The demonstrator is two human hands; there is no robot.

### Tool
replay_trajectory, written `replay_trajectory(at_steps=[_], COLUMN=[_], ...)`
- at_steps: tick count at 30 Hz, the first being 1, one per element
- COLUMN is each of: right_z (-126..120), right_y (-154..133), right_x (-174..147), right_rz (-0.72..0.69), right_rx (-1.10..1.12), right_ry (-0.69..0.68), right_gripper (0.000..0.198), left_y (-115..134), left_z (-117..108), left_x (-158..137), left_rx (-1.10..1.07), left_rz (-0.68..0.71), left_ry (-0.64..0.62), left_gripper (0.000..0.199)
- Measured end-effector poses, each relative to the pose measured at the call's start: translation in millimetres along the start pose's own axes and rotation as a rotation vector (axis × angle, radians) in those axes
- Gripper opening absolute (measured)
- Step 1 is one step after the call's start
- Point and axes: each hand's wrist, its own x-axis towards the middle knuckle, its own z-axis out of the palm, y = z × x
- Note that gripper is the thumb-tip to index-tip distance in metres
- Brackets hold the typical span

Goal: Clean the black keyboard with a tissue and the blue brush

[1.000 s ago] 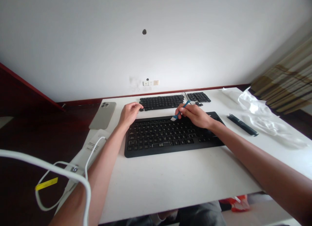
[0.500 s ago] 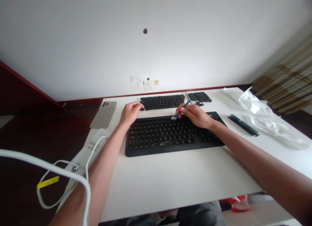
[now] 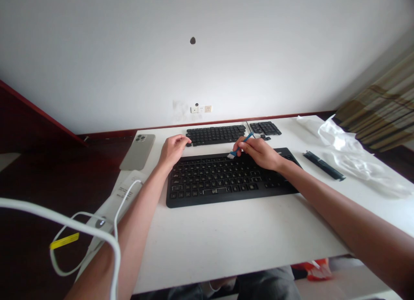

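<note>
A black keyboard base (image 3: 207, 200), its keycaps off and its key sockets bare, lies across the white table. My right hand (image 3: 260, 152) is closed on a small blue brush (image 3: 248, 137), held like a pen. Its pale bristles touch the keyboard's top row. By the base's upper left corner is my left hand (image 3: 174, 150), fingers drawn together beside the loose keycaps; whether something is pinched there I cannot make out. Behind the base lie rows of black keycaps (image 3: 215, 134) and a separate block of keycaps (image 3: 265, 128). My right hand and forearm hide part of the base's right side.
On the left are a phone (image 3: 138, 152), a white power strip (image 3: 124, 190) and a white cable (image 3: 58, 208) crossing near my left forearm. To the right lie a dark narrow strip (image 3: 324, 165) and crumpled clear plastic (image 3: 343, 136). The wall (image 3: 129, 67) rises behind the table.
</note>
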Motion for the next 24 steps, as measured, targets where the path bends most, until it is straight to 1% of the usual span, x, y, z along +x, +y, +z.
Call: replay_trajectory(at_steps=[2,6,11,15,19,24], right_z=[-0.5,-2.3,-2.7,-2.3,-2.1,-2.8], right_y=[0.1,0.4,1.3,3.1,2.6,1.2], right_x=[-0.1,0.0,0.0,-0.1,-0.2,0.1], right_rz=[0.003,-0.009,-0.017,-0.037,-0.019,-0.027], right_rx=[0.004,-0.007,-0.006,-0.004,-0.005,-0.021], right_ry=[-0.007,0.024,-0.011,0.024,-0.015,0.005], right_gripper=[0.054,0.052,0.05,0.05,0.051,0.051], left_y=[-0.6,-2.0,-1.2,0.3,-0.3,-2.5], left_z=[0.2,0.3,-0.1,-0.5,-0.4,-0.1], left_x=[0.3,0.9,0.7,0.6,1.0,1.5], left_rx=[-0.001,-0.002,0.003,0.011,0.002,-0.008], left_rz=[0.002,0.007,0.013,0.008,0.012,0.019], left_ry=[0.002,0.0,-0.005,-0.014,-0.009,-0.007], left_gripper=[0.027,0.027,0.028,0.028,0.027,0.026])
